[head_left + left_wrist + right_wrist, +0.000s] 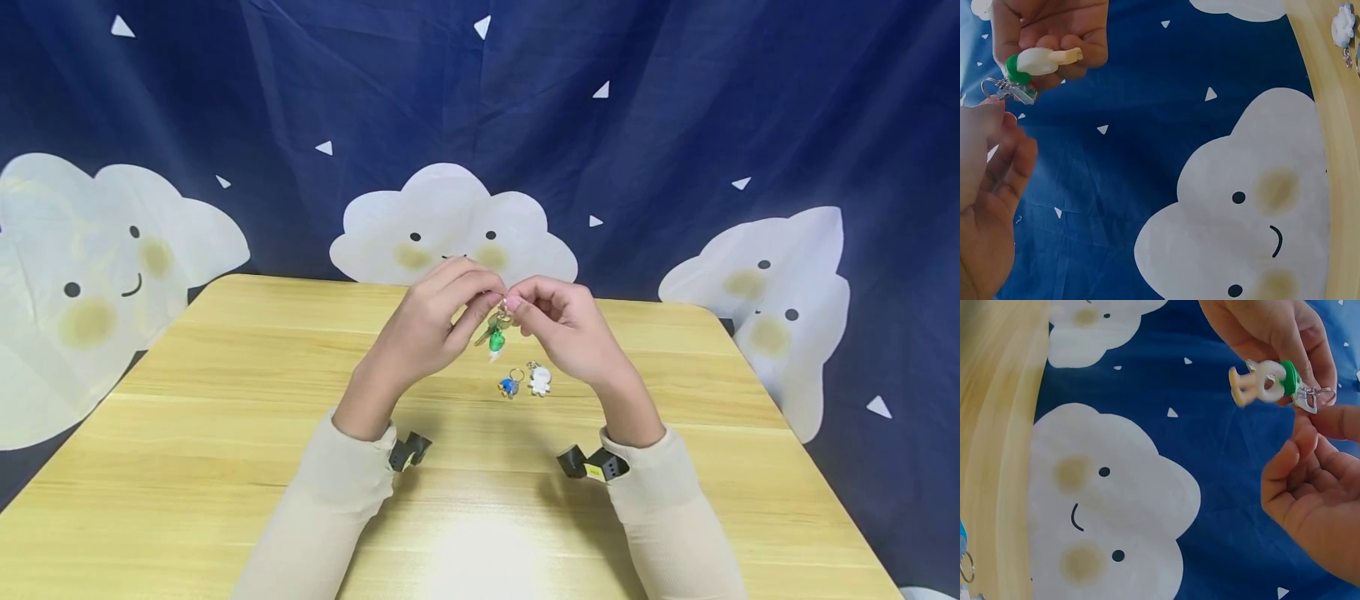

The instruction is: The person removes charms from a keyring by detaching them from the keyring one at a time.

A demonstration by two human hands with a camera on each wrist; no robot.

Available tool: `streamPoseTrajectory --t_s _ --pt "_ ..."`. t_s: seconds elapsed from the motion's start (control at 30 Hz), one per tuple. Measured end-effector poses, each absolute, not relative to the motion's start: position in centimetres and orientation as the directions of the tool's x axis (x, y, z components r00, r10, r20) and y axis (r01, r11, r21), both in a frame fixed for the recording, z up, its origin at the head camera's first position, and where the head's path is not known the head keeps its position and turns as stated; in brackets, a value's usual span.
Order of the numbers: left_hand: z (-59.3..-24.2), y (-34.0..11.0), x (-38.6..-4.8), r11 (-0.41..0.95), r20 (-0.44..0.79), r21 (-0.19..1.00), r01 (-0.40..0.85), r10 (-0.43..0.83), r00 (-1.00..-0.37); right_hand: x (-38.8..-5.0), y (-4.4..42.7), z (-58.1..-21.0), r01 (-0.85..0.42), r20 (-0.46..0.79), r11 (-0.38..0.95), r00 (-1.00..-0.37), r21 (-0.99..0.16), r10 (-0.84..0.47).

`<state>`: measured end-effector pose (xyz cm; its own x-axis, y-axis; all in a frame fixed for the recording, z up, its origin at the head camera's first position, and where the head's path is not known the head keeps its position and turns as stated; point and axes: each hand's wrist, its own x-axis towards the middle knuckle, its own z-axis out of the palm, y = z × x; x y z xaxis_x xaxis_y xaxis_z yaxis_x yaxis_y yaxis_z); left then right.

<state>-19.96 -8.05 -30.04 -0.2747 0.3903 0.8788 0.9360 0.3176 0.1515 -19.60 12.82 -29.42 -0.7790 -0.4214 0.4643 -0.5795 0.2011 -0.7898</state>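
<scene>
A small figure keychain (496, 341), green and white with pale legs, hangs between the two raised hands over the table. Its metal ring (1329, 395) and silvery metal parts (1019, 93) are at the fingertips. At least one key (482, 336) appears to hang beside the figure. The left hand (442, 315) pinches the ring end between thumb and fingers. From the other side, the right hand (562, 327) pinches the same end, its fingers curled. Fingertips partly hide the ring, so exactly which part each hand grips is unclear.
On the wooden table (225, 433), below the hands, lie a blue figure keychain (510, 387) with a ring and a white figure keychain (539, 381) beside it. A dark blue curtain (450, 100) with clouds hangs behind the table's far edge. Black cameras (592, 463) sit at both wrists.
</scene>
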Motion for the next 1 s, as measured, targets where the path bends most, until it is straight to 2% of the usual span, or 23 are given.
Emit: streamPoseTrajectory --t_s 0.07,0.13,0.27,0.37,0.5,0.6,0.73,1.0 --pt "-30.0 -8.1 -20.0 0.319 0.878 0.163 0.934 0.384 -0.285 -19.5 12.7 -29.4 -0.632 0.525 0.21 -0.752 -0.746 -0.399" --pt "-30.0 -8.2 -20.0 0.321 0.88 0.174 0.931 0.374 -0.294 -19.6 12.6 -29.5 -0.705 0.608 0.207 -0.697 -0.679 -0.38" --pt "-29.9 -8.3 -19.9 0.32 0.89 0.22 0.922 0.321 -0.324 -19.7 12.3 -29.7 -0.85 0.771 0.206 -0.527 -0.486 -0.357" --pt "-29.8 -8.4 -19.7 0.3 0.89 0.293 0.908 0.26 -0.374 -19.7 12.0 -29.7 -0.911 0.843 0.205 -0.409 -0.357 -0.349" --pt "-29.7 -8.4 -19.5 0.251 0.869 0.393 0.885 0.211 -0.446 -19.6 11.7 -29.7 -0.944 0.888 0.219 -0.312 -0.248 -0.339" --pt "-29.6 -8.3 -19.4 0.238 0.855 0.429 0.871 0.206 -0.477 -19.4 11.6 -29.6 -0.949 0.898 0.231 -0.285 -0.214 -0.337" --pt "-29.6 -8.4 -19.3 0.235 0.846 0.442 0.865 0.211 -0.49 -19.4 11.6 -29.5 -0.945 0.891 0.241 -0.298 -0.224 -0.343" --pt "-29.6 -8.3 -19.3 0.263 0.888 0.364 0.894 0.193 -0.418 -19.2 11.6 -29.5 -0.932 0.864 0.235 -0.347 -0.275 -0.365"
